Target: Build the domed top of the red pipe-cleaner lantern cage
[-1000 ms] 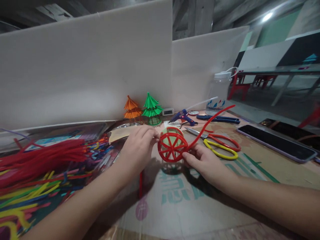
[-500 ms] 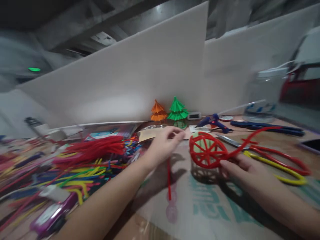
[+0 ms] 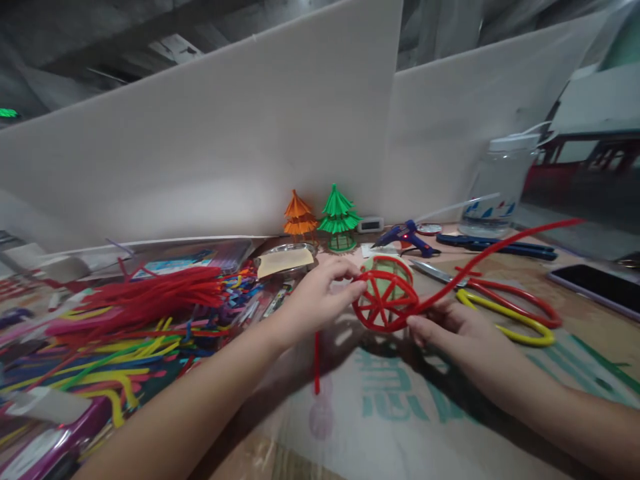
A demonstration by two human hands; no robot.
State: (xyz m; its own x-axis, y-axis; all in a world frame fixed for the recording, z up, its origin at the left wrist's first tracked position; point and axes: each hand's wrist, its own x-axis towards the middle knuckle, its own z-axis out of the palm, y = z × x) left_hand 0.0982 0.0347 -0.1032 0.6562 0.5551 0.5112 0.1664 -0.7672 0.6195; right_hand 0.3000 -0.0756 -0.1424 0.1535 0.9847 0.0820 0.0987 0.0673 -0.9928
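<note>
Between my hands is a spoked wheel of red pipe cleaner, raised over the table, its spokes meeting in the middle. A pale green round body with a red rim shows behind it; its kind is unclear. My left hand pinches the wheel's left edge. My right hand grips its lower right edge, where a long loose red pipe cleaner end sticks out up and to the right. A short red pipe cleaner lies below my left wrist. Scissors with red and yellow handles lie beyond my right hand.
Loose pipe cleaners of many colours heap up at left, near a purple device. Orange and green tree-shaped models stand at the back. A glue gun, clear jar and phone are at right.
My left hand has come over to the wheel and taken hold of its left edge. My right hand keeps its grip. The view has shifted a little to the right.
</note>
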